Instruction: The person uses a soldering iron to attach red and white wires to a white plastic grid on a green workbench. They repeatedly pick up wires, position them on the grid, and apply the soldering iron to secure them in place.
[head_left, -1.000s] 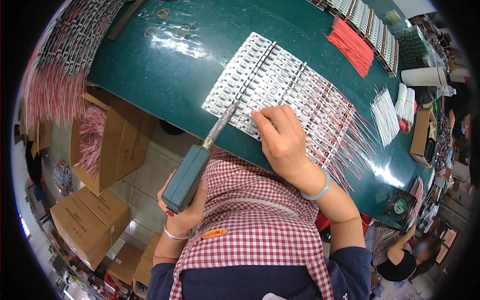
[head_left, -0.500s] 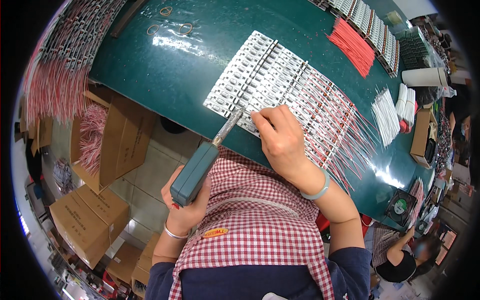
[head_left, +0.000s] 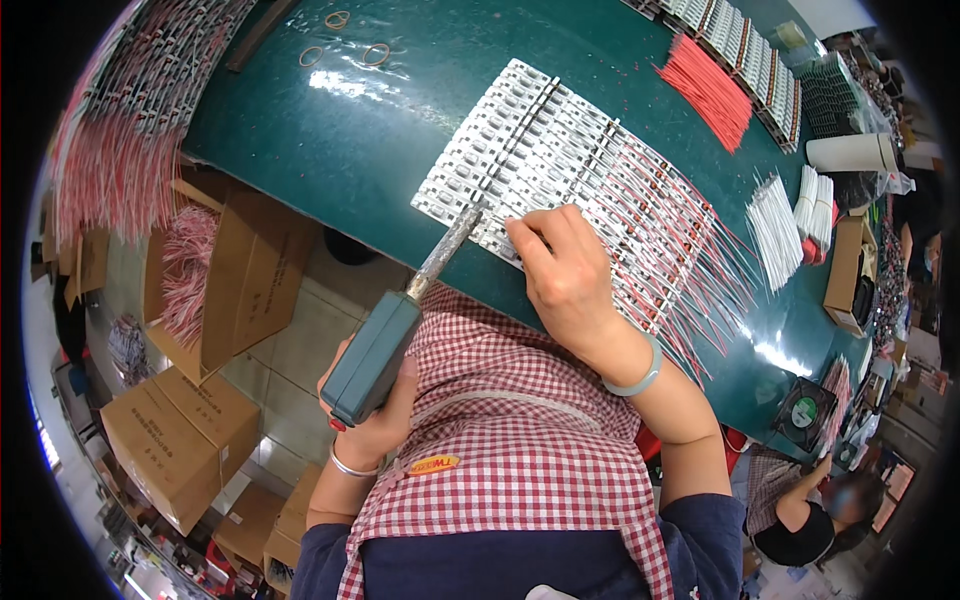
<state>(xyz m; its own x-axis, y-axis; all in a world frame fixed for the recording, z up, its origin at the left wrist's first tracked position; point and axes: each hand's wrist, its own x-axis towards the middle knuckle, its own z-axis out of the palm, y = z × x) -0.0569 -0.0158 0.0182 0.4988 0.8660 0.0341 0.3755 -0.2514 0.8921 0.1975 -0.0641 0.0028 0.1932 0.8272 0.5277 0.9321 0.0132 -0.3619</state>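
We lean over a dark green worktop [head_left: 330,130], and on it, in front of us, lies a wide white sheet of small strips [head_left: 530,150] with thin red and white wires [head_left: 690,250] fanning off its right side. Our right hand [head_left: 565,275] lies flat, fingers spread, on the near edge of that sheet. Our left hand [head_left: 375,425], down near our chest, is clenched around the teal handle of a soldering iron [head_left: 400,320]. The iron runs as one long line from the near left up to the far right; its metal tip touches the near left edge of the sheet, just left of our right fingertips. Nothing lies between the tip and the sheet.

On the floor at the left stand cardboard boxes [head_left: 170,440]. Far right lie a bundle of red wires [head_left: 710,90] and a bundle of white wires [head_left: 775,225]. Three rubber bands [head_left: 340,45] lie at the far side.
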